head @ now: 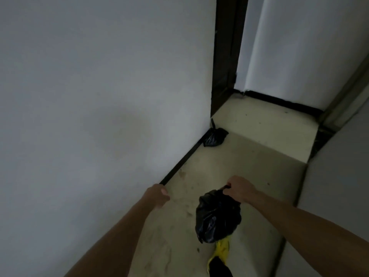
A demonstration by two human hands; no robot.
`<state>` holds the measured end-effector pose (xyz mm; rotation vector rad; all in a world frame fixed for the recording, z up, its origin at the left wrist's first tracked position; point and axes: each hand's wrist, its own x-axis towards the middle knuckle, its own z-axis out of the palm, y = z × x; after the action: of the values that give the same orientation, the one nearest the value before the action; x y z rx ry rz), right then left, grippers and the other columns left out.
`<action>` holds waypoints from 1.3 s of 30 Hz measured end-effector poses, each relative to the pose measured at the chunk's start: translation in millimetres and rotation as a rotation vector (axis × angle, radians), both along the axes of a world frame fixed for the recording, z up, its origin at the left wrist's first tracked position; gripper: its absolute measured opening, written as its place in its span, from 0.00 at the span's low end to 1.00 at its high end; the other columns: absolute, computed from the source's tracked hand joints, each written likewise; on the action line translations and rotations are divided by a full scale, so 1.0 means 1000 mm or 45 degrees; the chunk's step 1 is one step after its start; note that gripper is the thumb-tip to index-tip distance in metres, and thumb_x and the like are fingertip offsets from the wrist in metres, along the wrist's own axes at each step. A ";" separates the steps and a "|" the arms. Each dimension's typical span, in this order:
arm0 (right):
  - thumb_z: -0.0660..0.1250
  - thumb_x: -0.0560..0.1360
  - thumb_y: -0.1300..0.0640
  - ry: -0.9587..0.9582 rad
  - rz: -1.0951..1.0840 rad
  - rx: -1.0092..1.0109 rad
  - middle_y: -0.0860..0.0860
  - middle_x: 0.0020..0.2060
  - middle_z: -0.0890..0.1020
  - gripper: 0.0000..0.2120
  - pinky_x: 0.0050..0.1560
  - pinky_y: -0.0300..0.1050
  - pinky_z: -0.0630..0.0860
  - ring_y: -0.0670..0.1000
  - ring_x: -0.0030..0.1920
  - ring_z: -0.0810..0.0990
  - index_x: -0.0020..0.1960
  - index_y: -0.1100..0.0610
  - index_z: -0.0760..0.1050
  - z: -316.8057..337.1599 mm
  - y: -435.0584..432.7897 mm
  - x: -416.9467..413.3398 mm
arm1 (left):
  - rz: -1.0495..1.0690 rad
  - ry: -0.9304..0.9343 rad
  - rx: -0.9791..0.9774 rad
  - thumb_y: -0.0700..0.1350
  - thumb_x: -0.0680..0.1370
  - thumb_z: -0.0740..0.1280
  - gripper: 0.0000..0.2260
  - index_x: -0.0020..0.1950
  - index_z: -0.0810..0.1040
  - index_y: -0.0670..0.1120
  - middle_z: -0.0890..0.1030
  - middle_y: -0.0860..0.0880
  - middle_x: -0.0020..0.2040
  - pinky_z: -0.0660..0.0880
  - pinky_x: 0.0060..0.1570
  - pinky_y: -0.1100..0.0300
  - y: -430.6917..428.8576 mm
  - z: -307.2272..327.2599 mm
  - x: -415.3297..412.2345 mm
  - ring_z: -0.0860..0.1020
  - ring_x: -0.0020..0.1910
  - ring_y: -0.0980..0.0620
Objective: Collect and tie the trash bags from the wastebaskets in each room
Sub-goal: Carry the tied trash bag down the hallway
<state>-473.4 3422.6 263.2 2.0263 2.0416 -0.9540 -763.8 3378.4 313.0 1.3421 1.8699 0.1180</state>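
A black trash bag [217, 216] — glossy, crumpled, bulging — is gripped at its gathered top by the right hand [239, 189] and hung above the near floor [249, 160]. The left hand [158, 194] is loosely curled, nothing held. A second knotted bag [214, 136] is set farther off against the left wall [99, 96].

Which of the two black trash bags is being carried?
The nearer bag, hanging from the right hand, which grips its gathered top. The other bag sits on the floor against the wall, untouched.
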 end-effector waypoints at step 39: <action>0.61 0.79 0.53 -0.040 -0.001 -0.168 0.50 0.27 0.68 0.19 0.27 0.42 0.60 0.52 0.29 0.70 0.31 0.52 0.61 -0.250 0.725 0.030 | -0.077 0.106 -0.252 0.49 0.76 0.66 0.11 0.56 0.79 0.48 0.78 0.46 0.61 0.73 0.60 0.56 0.646 -0.250 0.072 0.76 0.59 0.47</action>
<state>-443.0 4148.0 13.6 1.9628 1.9082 -1.0208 -691.6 4024.8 62.6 1.2815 1.8543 -0.1525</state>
